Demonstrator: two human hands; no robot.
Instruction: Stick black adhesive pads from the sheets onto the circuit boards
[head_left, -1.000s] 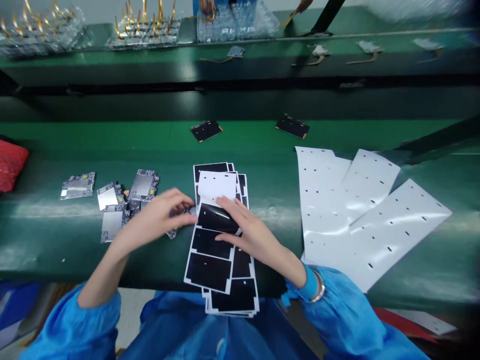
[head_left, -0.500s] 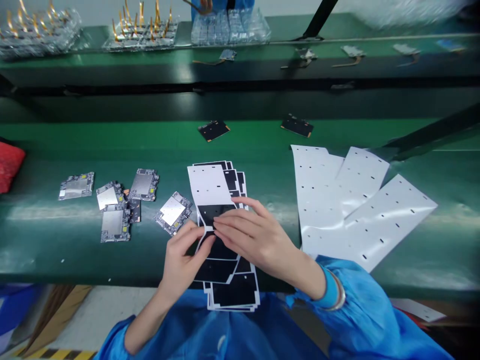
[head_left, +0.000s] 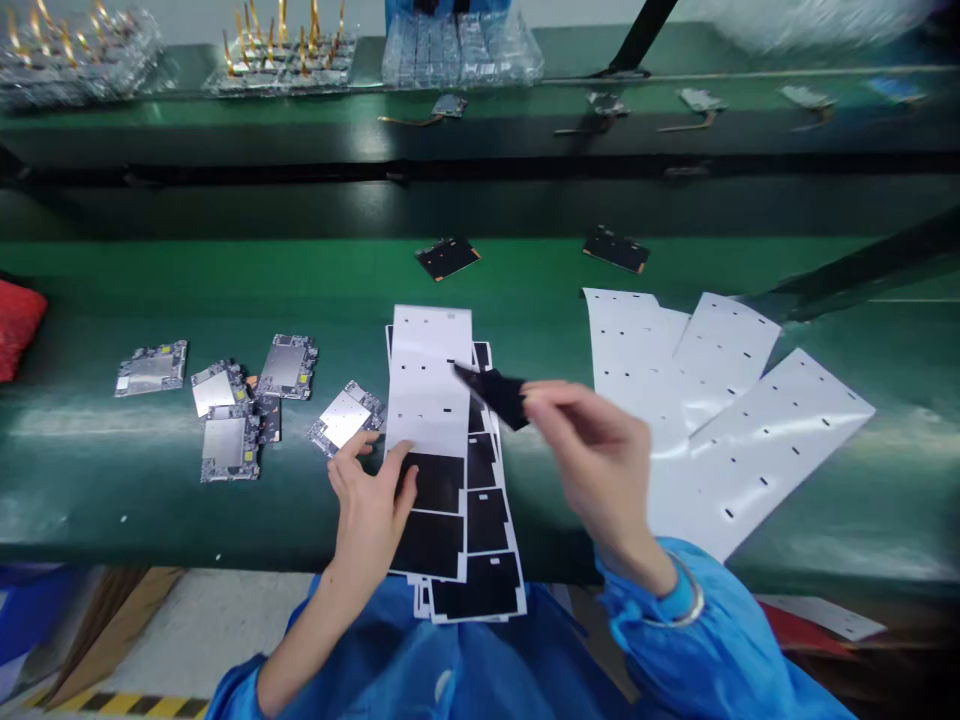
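Note:
My right hand (head_left: 589, 450) pinches the corner of a black adhesive sticker (head_left: 495, 393), holding it in the air above the right side of the stack. My left hand (head_left: 375, 500) has its fingers apart, resting at the left edge of the top sticker sheet (head_left: 429, 430). White backing shows on the upper part of that sheet, while black stickers remain on its lower part. Beneath it lie more sticker sheets (head_left: 491, 520), fanned slightly to the right. A circuit board (head_left: 346, 418) with a bright metal shield sits just beyond my left hand.
Several circuit boards (head_left: 229, 445) lie to the left. Two black-covered boards (head_left: 448, 258) lie behind the stack. Bare white backing sheets (head_left: 780, 440) overlap at the right. The rear shelf (head_left: 510, 115) carries bubble-wrapped boards (head_left: 285, 60). A red bag (head_left: 19, 325) is at the far left.
My right hand has lifted a black sticker off the top sheet and moved right with it. My left hand has loosened its pinch and its fingers have spread. The top sheet now lies flatter.

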